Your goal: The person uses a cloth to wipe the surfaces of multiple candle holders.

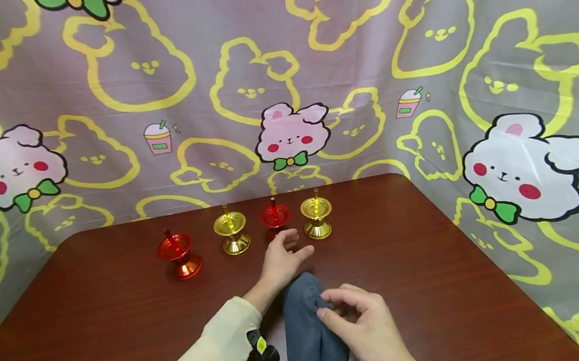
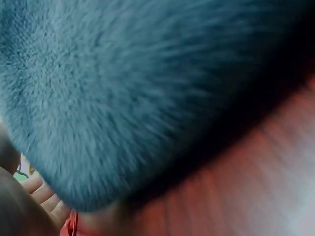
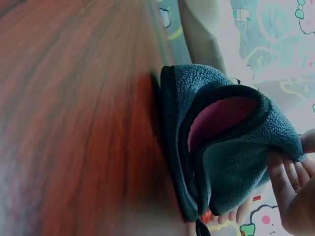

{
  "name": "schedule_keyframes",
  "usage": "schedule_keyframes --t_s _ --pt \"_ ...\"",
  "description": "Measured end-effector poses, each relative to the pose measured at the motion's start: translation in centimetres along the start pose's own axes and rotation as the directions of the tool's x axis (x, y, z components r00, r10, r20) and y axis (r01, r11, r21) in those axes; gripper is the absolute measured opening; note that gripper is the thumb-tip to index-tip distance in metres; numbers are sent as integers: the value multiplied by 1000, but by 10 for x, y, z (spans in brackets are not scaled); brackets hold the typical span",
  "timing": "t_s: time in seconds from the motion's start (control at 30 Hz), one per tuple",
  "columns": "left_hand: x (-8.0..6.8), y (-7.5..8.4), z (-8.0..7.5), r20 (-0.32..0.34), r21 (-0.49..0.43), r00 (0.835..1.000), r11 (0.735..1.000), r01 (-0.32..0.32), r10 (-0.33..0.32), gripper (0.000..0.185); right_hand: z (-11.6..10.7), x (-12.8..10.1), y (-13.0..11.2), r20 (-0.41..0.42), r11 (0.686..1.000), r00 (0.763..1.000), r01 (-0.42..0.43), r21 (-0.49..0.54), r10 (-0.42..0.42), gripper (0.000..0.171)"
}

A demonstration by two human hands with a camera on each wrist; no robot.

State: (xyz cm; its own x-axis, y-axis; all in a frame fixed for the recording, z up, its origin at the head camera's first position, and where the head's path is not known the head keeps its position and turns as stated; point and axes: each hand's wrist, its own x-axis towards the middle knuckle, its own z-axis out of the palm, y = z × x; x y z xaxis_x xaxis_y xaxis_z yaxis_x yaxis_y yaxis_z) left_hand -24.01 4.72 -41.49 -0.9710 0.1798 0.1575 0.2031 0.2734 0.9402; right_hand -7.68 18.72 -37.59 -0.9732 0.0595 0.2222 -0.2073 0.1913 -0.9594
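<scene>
A folded grey-blue fleece cloth point(image 1: 307, 326) lies on the brown table point(image 1: 100, 308) in front of me. My right hand point(image 1: 336, 308) pinches its upper edge between thumb and fingers. In the right wrist view the cloth point(image 3: 231, 157) shows a pink inner side, with my fingers point(image 3: 285, 182) on its right edge. My left hand point(image 1: 294, 246) lies just beyond the cloth, fingers relaxed and holding nothing, right in front of a red candle holder point(image 1: 274, 217) whose base it hides. The cloth point(image 2: 138, 88) fills the left wrist view, with fingertips point(image 2: 42, 194) at the lower left.
Along the table's far side stand a red candle holder point(image 1: 179, 255), a gold one point(image 1: 232, 231) and another gold one point(image 1: 317, 218). A printed bunny curtain point(image 1: 282, 90) closes off the back and right. A small black device point(image 1: 263, 350) sits at my left wrist.
</scene>
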Motion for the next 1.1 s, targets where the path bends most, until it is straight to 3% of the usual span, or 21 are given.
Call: schedule_keyframes --t_s 0.27,0.5,0.67,0.9,1.1 --pt "27 1 28 -34 43 999 999 -14 15 64 -6 -2 3 7 1000 1000 29 1 -29 16" --pt "46 4 43 -112 133 994 991 3 12 60 -13 -4 6 -20 985 986 166 -46 -167 17" --pt "57 2 46 -151 163 988 986 36 -11 54 -17 -5 8 -18 990 992 120 -71 -122 16" --pt "63 -5 53 -204 100 979 995 14 7 29 -21 -4 10 5 995 997 76 -64 -76 15" --pt "63 -3 59 -199 43 980 999 -9 18 30 -23 -1 14 -9 989 992 126 -77 -127 15"
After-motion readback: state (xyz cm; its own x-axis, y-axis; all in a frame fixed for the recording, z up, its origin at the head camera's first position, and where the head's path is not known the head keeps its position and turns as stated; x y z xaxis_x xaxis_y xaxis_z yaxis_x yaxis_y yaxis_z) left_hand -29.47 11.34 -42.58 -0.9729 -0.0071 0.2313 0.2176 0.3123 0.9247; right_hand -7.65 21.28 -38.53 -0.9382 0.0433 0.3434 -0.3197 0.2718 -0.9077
